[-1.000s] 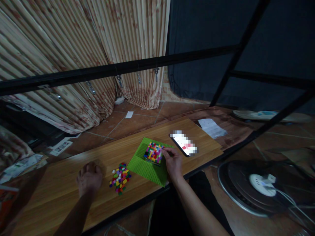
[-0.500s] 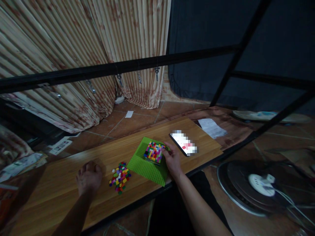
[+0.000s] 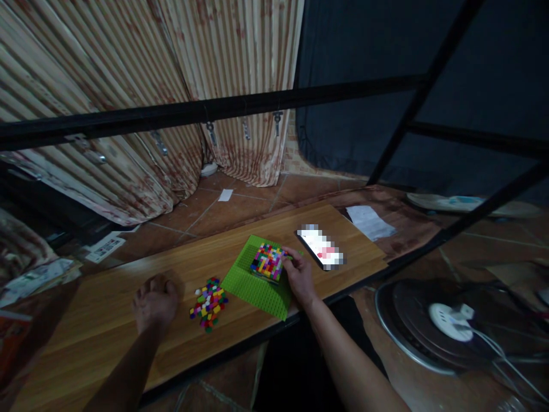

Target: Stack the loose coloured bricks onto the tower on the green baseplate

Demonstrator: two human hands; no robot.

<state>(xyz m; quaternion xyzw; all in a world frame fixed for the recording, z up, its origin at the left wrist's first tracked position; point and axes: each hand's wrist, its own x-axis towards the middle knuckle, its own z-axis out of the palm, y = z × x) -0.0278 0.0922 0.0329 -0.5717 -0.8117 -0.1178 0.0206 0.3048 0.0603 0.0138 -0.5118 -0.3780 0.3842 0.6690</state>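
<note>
A block of small multicoloured bricks stands on the green studded baseplate. My right hand is at the block's right edge, thumb and fingers closed in a pinch. Whatever lies between those fingertips is too small to make out. A loose pile of small coloured bricks lies on the wooden table, left of the baseplate. Farther left, my left hand rests palm down on the wood, fingers loosely bent and thumb apart, with nothing seen in it.
A phone with a lit screen lies right of the baseplate. Beyond it is a crumpled white paper. A black metal bar crosses above the far side. A white power strip with cables sits on a round dark base at right.
The view has shifted slightly. Both hands stay almost in place, the right at the brick block's edge and the left on the table.
</note>
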